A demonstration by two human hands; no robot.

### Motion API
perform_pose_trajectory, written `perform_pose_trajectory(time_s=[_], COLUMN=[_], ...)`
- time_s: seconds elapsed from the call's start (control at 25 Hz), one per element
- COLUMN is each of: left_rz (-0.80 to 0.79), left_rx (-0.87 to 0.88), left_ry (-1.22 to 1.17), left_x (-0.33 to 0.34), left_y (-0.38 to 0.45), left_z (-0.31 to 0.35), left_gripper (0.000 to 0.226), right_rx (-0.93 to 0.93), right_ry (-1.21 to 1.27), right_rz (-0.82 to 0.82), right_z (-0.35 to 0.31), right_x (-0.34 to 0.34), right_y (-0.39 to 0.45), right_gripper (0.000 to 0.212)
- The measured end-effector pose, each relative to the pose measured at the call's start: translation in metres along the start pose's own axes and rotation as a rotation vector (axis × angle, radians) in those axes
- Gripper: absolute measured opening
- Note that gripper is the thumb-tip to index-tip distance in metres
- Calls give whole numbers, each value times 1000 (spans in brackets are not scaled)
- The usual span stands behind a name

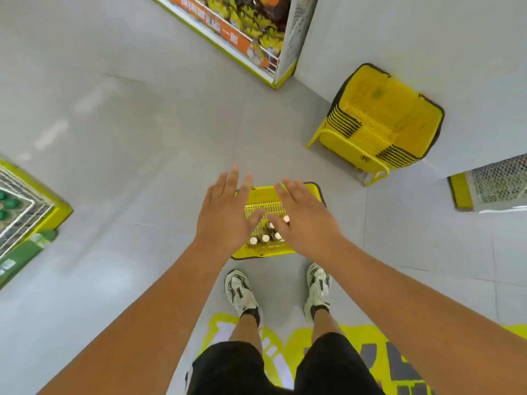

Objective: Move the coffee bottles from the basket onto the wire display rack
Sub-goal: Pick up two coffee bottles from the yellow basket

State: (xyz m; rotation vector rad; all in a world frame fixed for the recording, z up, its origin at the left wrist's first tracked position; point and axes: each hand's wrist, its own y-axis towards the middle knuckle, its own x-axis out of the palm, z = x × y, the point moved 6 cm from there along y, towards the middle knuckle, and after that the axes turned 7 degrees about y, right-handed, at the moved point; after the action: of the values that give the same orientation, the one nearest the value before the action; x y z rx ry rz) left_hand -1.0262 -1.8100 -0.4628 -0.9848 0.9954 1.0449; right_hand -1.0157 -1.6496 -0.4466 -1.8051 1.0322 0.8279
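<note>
A yellow shopping basket (258,196) stands on the grey floor just ahead of my feet. Several coffee bottles (264,238) with pale caps stand upright in its near half. My left hand (226,213) hovers over the basket's left side with fingers spread and straight, holding nothing. Over the right side, my right hand (306,216) is spread the same way and partly hides the bottles. A wire display rack (20,205) with a yellow-green frame shows at the left edge.
A stack of yellow baskets (379,121) sits on a stand against the white wall at right. A yellow-framed shelf unit (242,32) with goods fills the top centre. Another mesh-sided unit (496,186) is at far right. My shoes (241,290) stand near a floor decal.
</note>
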Motion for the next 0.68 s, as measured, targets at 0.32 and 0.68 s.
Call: perform_pose_trajectory(time_s=[0.32,0.68], left_rz=[-182,-334], left_rx=[-124,-257], left_ry=[-108,-98], left_x=[203,388], left_y=[-7,-17], left_z=[-23,-50], left_gripper=[79,84], right_rx=[22,-14], right_ry=[15,49], right_rz=[-219,-406], right_z=[107,196], right_x=[165,320], right_y=[47,88], right_gripper=[69,76])
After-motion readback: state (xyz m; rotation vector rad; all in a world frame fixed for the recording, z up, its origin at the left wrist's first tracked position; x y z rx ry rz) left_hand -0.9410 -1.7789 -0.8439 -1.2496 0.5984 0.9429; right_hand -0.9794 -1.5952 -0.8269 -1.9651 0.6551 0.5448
